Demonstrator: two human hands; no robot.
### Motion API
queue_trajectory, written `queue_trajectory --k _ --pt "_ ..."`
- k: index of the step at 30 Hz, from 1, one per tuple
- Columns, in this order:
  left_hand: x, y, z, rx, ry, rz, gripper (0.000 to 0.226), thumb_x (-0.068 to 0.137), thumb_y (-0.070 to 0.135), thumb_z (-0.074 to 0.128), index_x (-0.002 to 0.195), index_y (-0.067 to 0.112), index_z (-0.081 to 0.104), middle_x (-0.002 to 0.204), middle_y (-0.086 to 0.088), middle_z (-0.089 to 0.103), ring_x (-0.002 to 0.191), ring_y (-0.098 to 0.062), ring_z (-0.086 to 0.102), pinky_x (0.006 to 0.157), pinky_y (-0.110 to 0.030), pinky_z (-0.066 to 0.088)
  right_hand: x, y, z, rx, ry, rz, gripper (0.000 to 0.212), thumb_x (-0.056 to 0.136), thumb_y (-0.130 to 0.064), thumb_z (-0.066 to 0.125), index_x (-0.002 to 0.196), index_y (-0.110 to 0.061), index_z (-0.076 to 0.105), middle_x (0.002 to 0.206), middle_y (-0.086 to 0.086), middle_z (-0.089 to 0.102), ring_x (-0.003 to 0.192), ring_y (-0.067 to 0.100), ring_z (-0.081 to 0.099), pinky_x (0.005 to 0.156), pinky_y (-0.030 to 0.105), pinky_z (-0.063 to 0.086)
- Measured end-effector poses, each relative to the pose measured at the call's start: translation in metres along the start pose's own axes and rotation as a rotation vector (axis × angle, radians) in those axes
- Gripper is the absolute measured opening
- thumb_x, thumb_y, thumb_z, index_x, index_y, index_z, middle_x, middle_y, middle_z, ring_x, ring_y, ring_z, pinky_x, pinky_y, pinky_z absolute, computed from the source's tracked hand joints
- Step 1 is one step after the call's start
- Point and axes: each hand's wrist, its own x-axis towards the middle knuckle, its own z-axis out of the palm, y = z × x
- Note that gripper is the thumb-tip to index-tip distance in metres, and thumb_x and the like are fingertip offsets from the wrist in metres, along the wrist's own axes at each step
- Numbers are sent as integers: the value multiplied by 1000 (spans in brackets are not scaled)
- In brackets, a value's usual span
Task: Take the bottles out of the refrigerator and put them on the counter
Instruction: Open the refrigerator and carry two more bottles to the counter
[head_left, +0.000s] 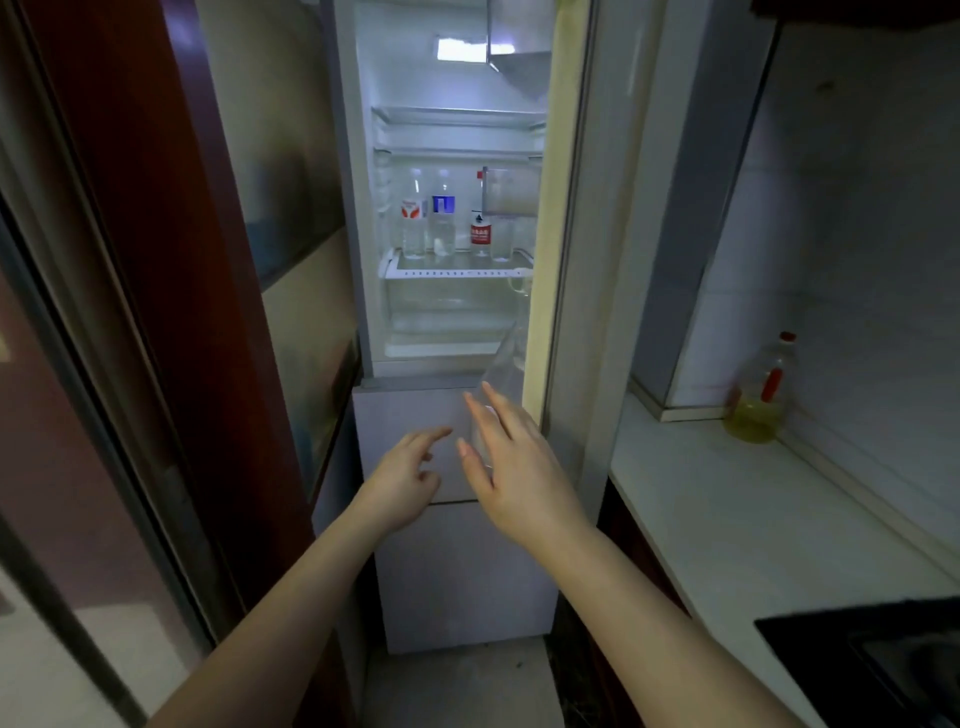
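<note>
The refrigerator (363, 208) stands open straight ahead, lit inside. Three clear plastic bottles stand on its lower shelf (457, 270): one with a red-and-white label (414, 215), one with a blue label (443, 215), and one with a red label (481, 228). My left hand (402, 480) and my right hand (514, 467) are both raised in front of the closed lower drawers, well below the bottles. Each hand has its fingers spread and holds nothing. The white counter (753, 519) runs along the right.
The open fridge door (571, 208) stands edge-on at the right of the compartment, between it and the counter. A bottle of yellow oil (761, 400) sits at the counter's back. A dark stove top (883, 660) fills the counter's near end. A red-brown door frame (171, 260) is on the left.
</note>
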Motion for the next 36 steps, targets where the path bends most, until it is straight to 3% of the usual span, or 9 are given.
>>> queue_trajectory --k 5,9,13,21,32,36 --pt "5 -3 -1 53 23 46 56 95 15 51 147 28 37 148 3 42 129 -10 44 103 -23 33 1 17 -3 -107 -3 67 58 104 -43 35 155 -21 22 164 2 15 149 19 16 120 34 15" --pt "8 -1 -4 31 51 73 52 97 21 51 147 29 38 144 3 45 122 -5 45 100 -23 35 3 27 -2 -123 16 122 58 103 -43 38 154 -19 25 163 4 20 148 22 20 119 35 18" --pt "5 0 -9 30 54 96 51 98 25 51 147 30 37 147 6 43 130 -9 42 106 -24 31 6 29 0 -87 48 138 57 103 -42 39 154 -19 28 163 4 21 149 21 20 119 36 20" --pt "16 2 -15 57 60 121 51 99 28 52 147 29 37 149 7 42 131 -7 41 105 -20 28 32 42 17 -64 28 159 59 102 -44 38 155 -21 25 164 2 18 148 22 19 118 34 18" --pt "113 8 -16 168 90 84 52 99 28 52 149 23 35 151 5 39 135 -8 37 103 -12 20 128 113 32 40 86 136 61 101 -41 46 155 -23 24 162 4 22 149 24 20 120 36 16" --pt "152 19 -17 280 117 94 55 99 29 52 150 21 34 155 1 34 140 -14 33 110 -22 24 170 130 32 -49 128 72 61 100 -41 47 154 -20 27 160 8 27 147 27 24 118 38 19"
